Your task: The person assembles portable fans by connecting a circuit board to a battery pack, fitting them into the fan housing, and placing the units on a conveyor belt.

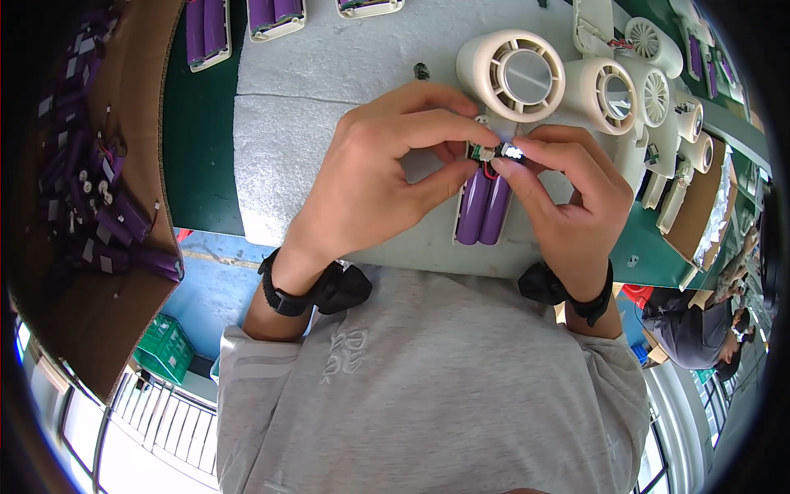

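In front of me a cream handheld fan (469, 62) lies with its round head away from me and its handle open. Two purple battery cells (483, 210) sit side by side in the handle, with a red wire (490, 170) at their upper end. My left hand (370, 169) is closed, thumb and forefinger pinching at a small green circuit board (478, 152) above the cells. My right hand (580, 185) is also closed, its thumb and forefinger at a bright white connector (512, 151) beside the board. The fingertips partly hide both small parts.
White foam sheeting (288, 156) covers the green table (197, 165). A cardboard box (136, 165) of purple battery cells (99, 214) stands at left. More fans (605, 95) crowd the right, near another cardboard box (699, 222). Open battery handles (276, 20) lie at the back. Another person (691, 329) is at far right.
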A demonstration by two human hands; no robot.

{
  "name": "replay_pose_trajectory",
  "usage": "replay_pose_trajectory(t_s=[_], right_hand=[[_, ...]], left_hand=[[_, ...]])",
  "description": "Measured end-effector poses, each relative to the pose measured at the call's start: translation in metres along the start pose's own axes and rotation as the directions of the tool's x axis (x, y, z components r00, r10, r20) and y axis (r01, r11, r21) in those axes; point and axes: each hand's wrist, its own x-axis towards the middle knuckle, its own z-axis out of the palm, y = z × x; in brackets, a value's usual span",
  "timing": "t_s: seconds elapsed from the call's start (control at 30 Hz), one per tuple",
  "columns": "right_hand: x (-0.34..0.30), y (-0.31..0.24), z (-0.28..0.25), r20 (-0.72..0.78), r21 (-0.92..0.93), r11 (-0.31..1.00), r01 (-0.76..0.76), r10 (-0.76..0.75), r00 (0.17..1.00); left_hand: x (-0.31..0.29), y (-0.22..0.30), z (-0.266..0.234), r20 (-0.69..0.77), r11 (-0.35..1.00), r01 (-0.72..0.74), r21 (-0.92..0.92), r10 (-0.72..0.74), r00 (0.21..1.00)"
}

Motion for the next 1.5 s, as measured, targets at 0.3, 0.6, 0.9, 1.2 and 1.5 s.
replay_pose_trajectory(t_s=[0.3, 0.6, 0.9, 1.2, 1.5], right_hand=[[-0.001, 0.002, 0.005, 0.005, 0.197, 0.971, -0.136, 0.138, 0.99], [0.002, 0.005, -0.003, 0.078, 0.158, 0.984, -0.079, 0.067, 0.995], [0.008, -0.003, -0.008, 0.141, 0.082, 0.991, -0.103, 0.09, 0.986], [0.011, -0.006, -0.008, 0.15, -0.026, 0.998, -0.055, 0.058, 0.987], [0.015, -0.01, -0.008, 0.159, -0.115, 0.993, -0.017, 0.035, 0.987]], left_hand=[[0.0, 0.001, 0.004, -0.01, 0.998, 0.046, -0.042, -0.046, 0.999], [-0.002, 0.0, -0.001, 0.07, 0.997, 0.011, 0.08, -0.016, 0.997], [0.001, -0.002, -0.001, 0.03, 0.997, -0.04, 0.067, 0.038, 0.999], [-0.002, -0.002, 0.001, 0.03, 0.999, 0.04, -0.035, -0.039, 0.999], [-0.001, -0.002, 0.001, 0.029, 0.999, 0.047, -0.015, -0.047, 0.999]])
